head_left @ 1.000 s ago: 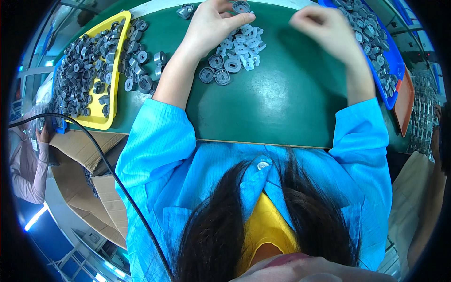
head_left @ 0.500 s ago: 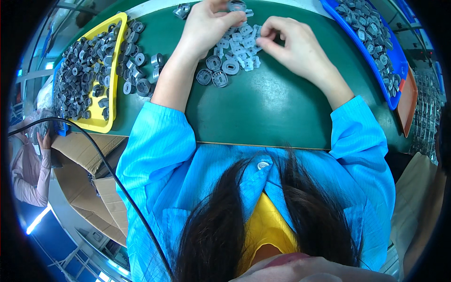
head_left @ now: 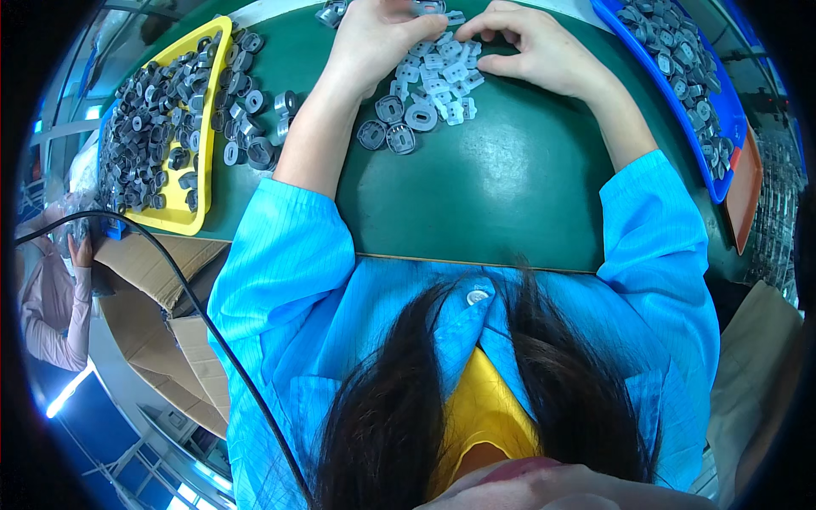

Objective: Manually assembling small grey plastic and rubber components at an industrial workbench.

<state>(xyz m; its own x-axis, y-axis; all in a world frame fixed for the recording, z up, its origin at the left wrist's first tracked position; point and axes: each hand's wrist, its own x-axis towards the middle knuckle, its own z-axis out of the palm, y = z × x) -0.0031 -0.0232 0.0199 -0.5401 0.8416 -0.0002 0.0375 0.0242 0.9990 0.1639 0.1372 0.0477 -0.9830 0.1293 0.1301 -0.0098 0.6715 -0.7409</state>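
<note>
Grey plastic pieces (head_left: 438, 81) lie in a loose heap on the green tabletop (head_left: 510, 187), directly under and between my two hands. My left hand (head_left: 378, 38) rests on the far left part of the heap, fingers curled down onto the pieces; I cannot tell if it pinches one, because the fingertips are partly cut by the top edge of the view. My right hand (head_left: 535, 51) is just beside it, fingers bent and closed together on a small light piece at the heap's right edge. The two hands are near each other, almost touching.

A few rounder rings (head_left: 391, 123) sit at the near side of the heap, toward my left wrist. I think my left forearm could push them away if I move it carelessly, and they may roll toward the tabletop edge near my body.

To the left of my left arm stands a yellow tray (head_left: 183, 217) full of dark parts (head_left: 144, 127), and some of them are spilled on the tabletop beside it, close to my elbow. These can mix with my heap. To the right of my right hand is a blue tray (head_left: 718, 153) with more grey parts; my sleeve may catch its rim.
</note>
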